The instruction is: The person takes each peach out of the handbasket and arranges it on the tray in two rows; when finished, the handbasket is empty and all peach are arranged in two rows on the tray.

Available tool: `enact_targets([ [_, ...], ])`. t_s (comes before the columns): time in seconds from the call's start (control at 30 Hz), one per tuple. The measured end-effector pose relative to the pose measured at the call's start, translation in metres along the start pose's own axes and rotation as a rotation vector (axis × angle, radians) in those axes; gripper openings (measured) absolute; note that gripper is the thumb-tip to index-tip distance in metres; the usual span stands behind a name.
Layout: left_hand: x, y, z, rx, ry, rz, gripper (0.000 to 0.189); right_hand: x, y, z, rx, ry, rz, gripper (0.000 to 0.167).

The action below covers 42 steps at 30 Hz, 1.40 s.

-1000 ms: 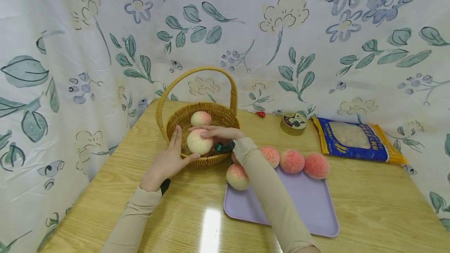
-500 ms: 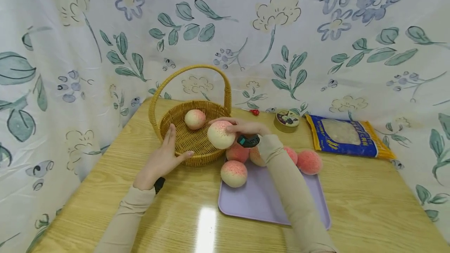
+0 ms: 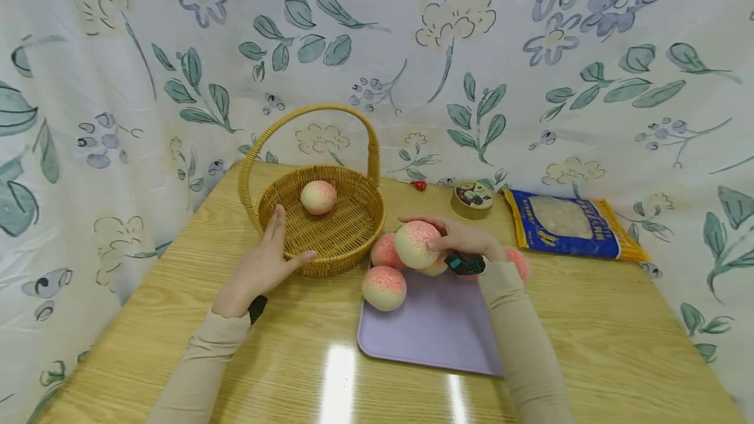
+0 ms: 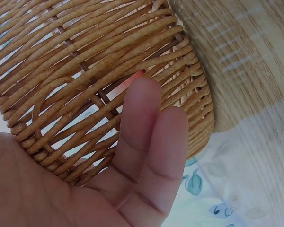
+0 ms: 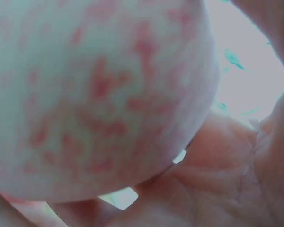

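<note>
My right hand (image 3: pixel 468 239) holds a cream-and-pink peach (image 3: pixel 415 245) raised above the back part of a lilac tray (image 3: pixel 432 329). In the right wrist view that peach (image 5: pixel 104 94) fills most of the picture, with fingers curved under it. My left hand (image 3: pixel 259 273) rests against the near left side of a wicker basket (image 3: pixel 353 224), thumb spread toward the front rim. Its straight fingers (image 4: pixel 141 113) lie along the woven wall in the left wrist view. Inside the basket sits one peach (image 3: pixel 319 197). Several more lie on the tray, some partly hidden by my right hand and the held peach.
A tall handle (image 3: pixel 312 110) arches over the basket. Behind the tray stand a round tin (image 3: pixel 472 199) and a small red item (image 3: pixel 418 185). A blue-and-yellow packet (image 3: pixel 571 224) lies at the back right. A floral cloth (image 3: pixel 377 51) hangs behind the table.
My right hand has carried the peach out of the basket, rightward to above the tray. My left hand stays at the basket's side. The whole view has shifted slightly.
</note>
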<state>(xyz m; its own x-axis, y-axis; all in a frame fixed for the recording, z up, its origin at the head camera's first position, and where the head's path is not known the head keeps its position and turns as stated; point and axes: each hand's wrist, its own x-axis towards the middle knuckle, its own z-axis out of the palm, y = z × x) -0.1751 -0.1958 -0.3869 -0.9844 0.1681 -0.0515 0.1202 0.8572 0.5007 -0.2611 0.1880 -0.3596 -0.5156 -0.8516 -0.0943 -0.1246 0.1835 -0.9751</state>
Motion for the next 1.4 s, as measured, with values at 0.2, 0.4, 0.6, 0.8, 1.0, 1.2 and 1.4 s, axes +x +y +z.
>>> enact_targets([
  [0.2,0.000,0.001,0.000,0.019,0.002,0.007,0.110,-0.027,0.019,0.020,0.012,0.048,-0.080,0.065],
  [0.4,-0.004,0.001,-0.002,0.012,0.010,0.013,0.109,-0.040,0.022,0.030,-0.061,0.011,-0.129,0.057],
  [0.6,-0.007,0.000,-0.004,0.017,0.021,0.010,0.109,-0.045,0.020,0.030,-0.092,-0.028,-0.035,0.057],
  [0.8,-0.005,0.001,-0.006,0.035,0.027,0.018,0.109,-0.042,0.025,0.035,-0.118,0.011,0.045,0.057],
  [1.0,-0.005,0.000,-0.004,0.019,0.008,-0.004,0.108,-0.035,0.026,0.043,-0.136,0.074,0.084,0.062],
  [1.2,0.000,0.003,0.000,0.031,0.009,0.006,0.107,-0.039,0.025,0.044,-0.158,0.089,0.105,0.061],
  [1.4,0.000,0.001,0.000,0.030,0.010,0.007,0.107,-0.046,0.010,0.036,-0.064,0.080,0.145,0.059],
])
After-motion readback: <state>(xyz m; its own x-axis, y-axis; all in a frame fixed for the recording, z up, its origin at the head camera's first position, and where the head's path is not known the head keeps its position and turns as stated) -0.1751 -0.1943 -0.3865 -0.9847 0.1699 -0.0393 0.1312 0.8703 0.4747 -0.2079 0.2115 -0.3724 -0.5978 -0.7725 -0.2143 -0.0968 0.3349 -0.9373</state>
